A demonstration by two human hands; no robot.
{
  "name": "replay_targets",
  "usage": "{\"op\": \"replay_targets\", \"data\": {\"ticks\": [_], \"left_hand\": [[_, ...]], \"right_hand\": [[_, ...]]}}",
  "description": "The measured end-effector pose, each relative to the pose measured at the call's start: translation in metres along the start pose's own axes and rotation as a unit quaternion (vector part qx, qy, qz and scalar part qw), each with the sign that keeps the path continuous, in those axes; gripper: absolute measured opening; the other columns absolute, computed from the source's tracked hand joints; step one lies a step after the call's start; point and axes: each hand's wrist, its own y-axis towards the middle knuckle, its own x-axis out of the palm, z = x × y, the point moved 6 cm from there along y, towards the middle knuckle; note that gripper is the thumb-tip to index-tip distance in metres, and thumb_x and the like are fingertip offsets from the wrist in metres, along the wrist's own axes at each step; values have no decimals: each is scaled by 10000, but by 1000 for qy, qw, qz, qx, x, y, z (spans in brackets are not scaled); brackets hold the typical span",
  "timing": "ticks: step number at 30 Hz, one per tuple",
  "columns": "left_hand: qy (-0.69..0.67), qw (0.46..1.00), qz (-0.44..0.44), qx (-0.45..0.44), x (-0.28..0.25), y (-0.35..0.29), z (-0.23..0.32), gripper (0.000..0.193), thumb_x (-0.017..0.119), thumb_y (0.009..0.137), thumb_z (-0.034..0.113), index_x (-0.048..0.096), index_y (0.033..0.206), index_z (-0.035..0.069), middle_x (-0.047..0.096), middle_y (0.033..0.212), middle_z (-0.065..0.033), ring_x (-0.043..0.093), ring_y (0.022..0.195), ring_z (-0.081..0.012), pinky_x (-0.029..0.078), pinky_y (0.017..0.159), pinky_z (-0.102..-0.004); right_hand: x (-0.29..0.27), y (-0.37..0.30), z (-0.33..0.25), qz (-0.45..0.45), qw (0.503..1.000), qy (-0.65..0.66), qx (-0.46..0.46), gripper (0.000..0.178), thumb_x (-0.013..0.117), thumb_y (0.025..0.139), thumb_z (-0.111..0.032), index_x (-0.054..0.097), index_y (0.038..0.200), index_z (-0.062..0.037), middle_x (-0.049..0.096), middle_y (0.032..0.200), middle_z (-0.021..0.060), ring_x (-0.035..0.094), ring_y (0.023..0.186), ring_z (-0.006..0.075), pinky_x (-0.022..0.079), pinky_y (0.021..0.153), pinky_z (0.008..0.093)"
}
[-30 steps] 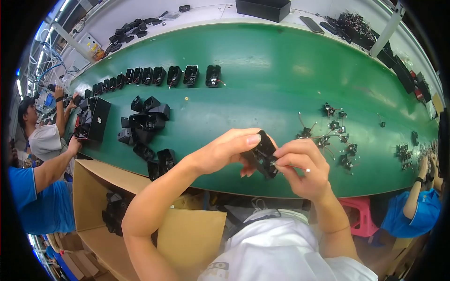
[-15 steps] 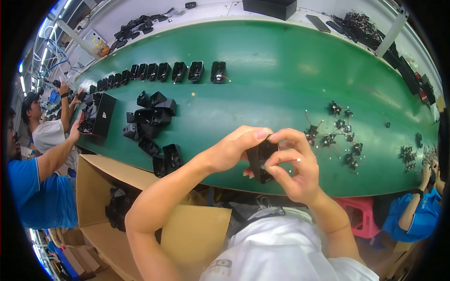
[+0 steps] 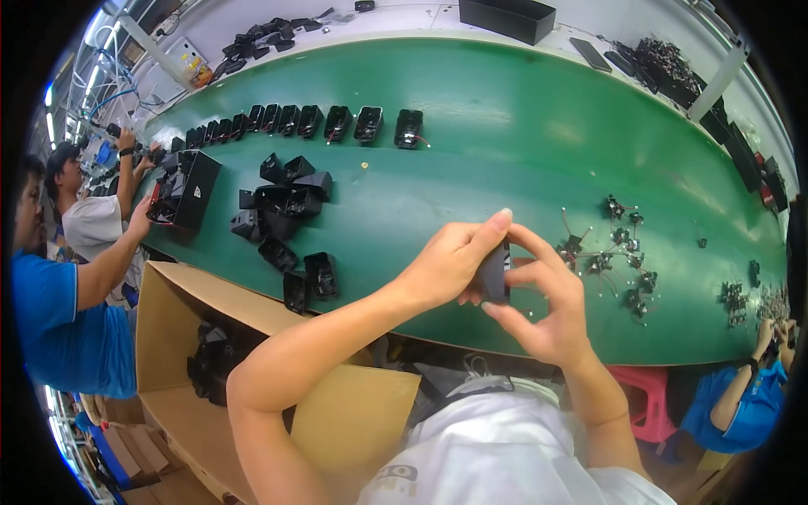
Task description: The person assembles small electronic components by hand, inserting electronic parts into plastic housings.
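Note:
My left hand (image 3: 459, 257) grips a small black plastic housing (image 3: 494, 273) over the near part of the green table, its fingers closed round the left side. At the housing's right edge, my right hand (image 3: 551, 299) curves with thumb and fingers apart; its fingertips seem to touch the edge. The open face is turned from view, so what lies inside is hidden. Small black parts with thin wires (image 3: 621, 240) lie spread to the right. Left of my hands is a pile of empty-looking black housings (image 3: 282, 202), with two more housings (image 3: 321, 275) near the table's front edge.
A row of black housings (image 3: 369, 124), some with red wires, runs along the far left. An open cardboard box (image 3: 198, 295) with black parts stands at the table's front. Co-workers sit left (image 3: 67, 337) and right (image 3: 732, 408). A pink stool (image 3: 644, 400) is below.
The housing has been turned so its side now shows. My right thumb and fingers have spread away from its inside, and the red wire there is no longer visible.

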Motion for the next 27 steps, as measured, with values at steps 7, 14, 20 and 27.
{"op": "replay_targets", "data": {"ticks": [7, 14, 20, 27], "left_hand": [[81, 990, 109, -29, -8, 3, -1, 527, 392, 1034, 505, 556, 990, 7, 592, 653, -63, 549, 483, -121, 425, 414, -270], [199, 969, 143, 43, -11, 4, 2, 470, 440, 1031, 466, 518, 1115, 11, 648, 772, -142, 607, 646, -203, 475, 609, -364], [391, 908, 150, -14, -45, -12, 35, 484, 514, 990, 469, 532, 1172, 21, 671, 802, -167, 653, 727, -291, 500, 666, -396], [766, 636, 91, -8, -102, -84, 37, 636, 829, 703, 326, 550, 1221, 83, 568, 1139, -154, 521, 1084, -336, 439, 931, -428]], "right_hand": [[5, 7, 40, 10, 958, 271, 92, 289, 810, 756, -51, 671, 997, 28, 525, 1398, 238, 552, 1255, 268, 444, 1038, 385], [10, 6, 47, -49, 917, 365, 155, 333, 783, 738, -4, 674, 1050, 41, 509, 1371, 169, 527, 1205, 214, 408, 1051, 368], [9, 30, 50, -57, 899, 382, 206, 305, 788, 770, -84, 683, 1024, 46, 524, 1361, 124, 540, 1191, 209, 425, 1023, 379], [9, 174, 87, -84, 947, -290, -110, 337, 848, 720, -301, 724, 907, -50, 578, 1233, 169, 574, 1126, 347, 455, 979, 421]]}}
